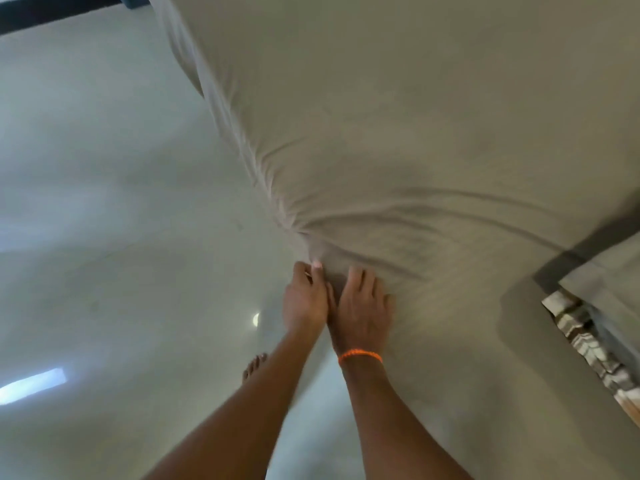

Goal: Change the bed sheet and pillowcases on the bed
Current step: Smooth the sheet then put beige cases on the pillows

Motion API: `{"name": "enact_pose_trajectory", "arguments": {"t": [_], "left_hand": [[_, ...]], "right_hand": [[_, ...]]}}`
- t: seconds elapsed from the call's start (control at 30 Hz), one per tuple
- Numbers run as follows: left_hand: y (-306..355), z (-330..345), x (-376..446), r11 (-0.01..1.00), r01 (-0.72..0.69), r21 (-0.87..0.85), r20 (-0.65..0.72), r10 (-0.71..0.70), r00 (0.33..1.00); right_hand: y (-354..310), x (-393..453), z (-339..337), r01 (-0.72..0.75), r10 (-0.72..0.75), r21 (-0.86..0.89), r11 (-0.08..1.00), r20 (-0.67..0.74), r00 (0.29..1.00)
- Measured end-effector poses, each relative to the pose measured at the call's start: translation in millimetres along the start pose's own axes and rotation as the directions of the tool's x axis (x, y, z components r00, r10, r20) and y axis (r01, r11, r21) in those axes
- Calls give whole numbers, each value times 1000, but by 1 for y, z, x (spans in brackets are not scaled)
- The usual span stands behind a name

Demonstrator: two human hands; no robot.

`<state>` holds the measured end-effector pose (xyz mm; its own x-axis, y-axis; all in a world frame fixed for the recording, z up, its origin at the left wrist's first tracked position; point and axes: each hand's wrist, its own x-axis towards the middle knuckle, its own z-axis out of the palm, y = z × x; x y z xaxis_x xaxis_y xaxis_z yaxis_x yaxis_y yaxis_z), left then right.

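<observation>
So the person is standing at the near corner of the bed (485,393), working the tan bed sheet (398,116) around the edge. The left hand (304,299) is pinching a gathered bit of sheet right at the corner, its fingers (317,266) curled onto the fold. The right hand (362,306), the one wearing an orange bracelet (360,355), is lying flat on top just beside it, fingers fairly straight and close together, pressing the cloth down. A bare foot (254,367) is showing on the pale floor (104,202) below. Further out, the sheet is looking mostly smooth across the bed, with wrinkles fanning from that corner. I'd say the sheet part is well along, this corner being tucked. A pillow (609,282) is sitting off to the right; can't tell if its case is fresh.
</observation>
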<state>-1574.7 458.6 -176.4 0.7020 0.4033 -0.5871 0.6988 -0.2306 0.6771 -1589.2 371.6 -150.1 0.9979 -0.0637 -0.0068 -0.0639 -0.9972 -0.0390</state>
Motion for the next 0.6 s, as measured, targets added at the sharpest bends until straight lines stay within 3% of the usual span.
{"name": "enact_pose_trajectory", "arguments": {"t": [0.17, 0.27, 0.4, 0.53, 0.6], "left_hand": [[-29, 51, -89, 998, -3, 63, 2, 3, 1000], [-39, 60, -99, 997, -61, 43, -138, 67, 988], [-52, 59, -102, 977, -100, 187, -283, 151, 947], [-57, 67, -121, 977, 43, 210, -284, 19, 959], [-56, 73, -132, 975, 106, 195, -248, -55, 967]], "right_hand": [[80, -81, 9, 205, -202, -116, 972, 40, 979], [93, -83, 15, 360, -359, -20, 933, 27, 933], [97, -82, 12, 432, -443, 127, 893, 72, 894], [119, -107, 1, 442, -470, 184, 878, 165, 867], [140, -127, -6, 386, -416, 179, 905, 180, 891]]}}
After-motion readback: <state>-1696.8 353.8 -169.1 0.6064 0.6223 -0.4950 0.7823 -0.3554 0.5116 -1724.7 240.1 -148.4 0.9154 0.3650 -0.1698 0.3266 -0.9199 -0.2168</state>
